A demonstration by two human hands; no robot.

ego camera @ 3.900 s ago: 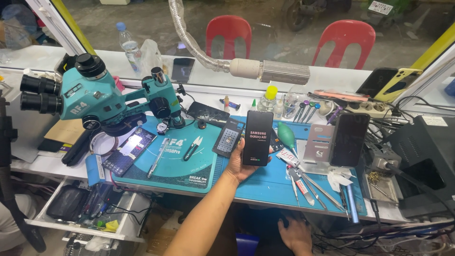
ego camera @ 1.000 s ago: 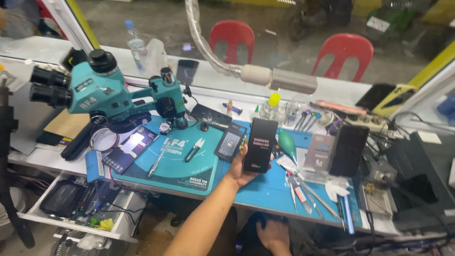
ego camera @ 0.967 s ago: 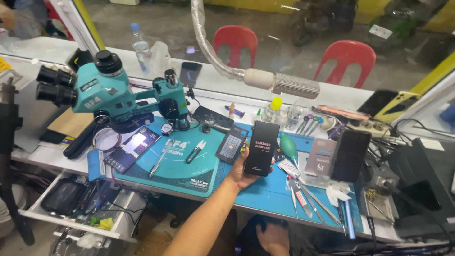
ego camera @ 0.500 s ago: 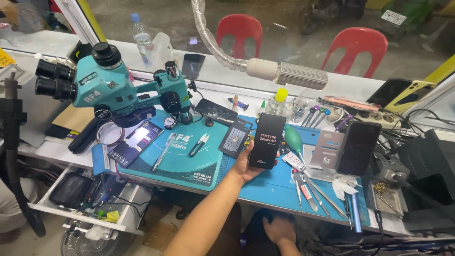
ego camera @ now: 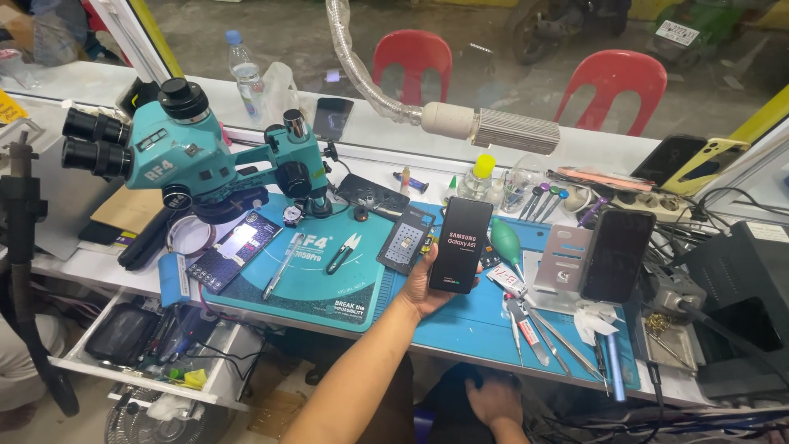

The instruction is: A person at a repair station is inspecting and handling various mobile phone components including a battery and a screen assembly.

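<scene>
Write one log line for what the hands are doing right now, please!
left hand: holds black phone upright, screen lit | right hand: low, below blue mat, empty | microscope: left of phone

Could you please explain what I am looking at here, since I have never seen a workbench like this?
This is one view from a camera on the person's head, looking down at a repair bench. The left hand holds up a black smartphone with its screen lit. The right hand rests low, below the bench edge. On the blue work mat lie tweezers and other small tools. The teal microscope stands at the left, and a flexible hose hangs above.
</scene>
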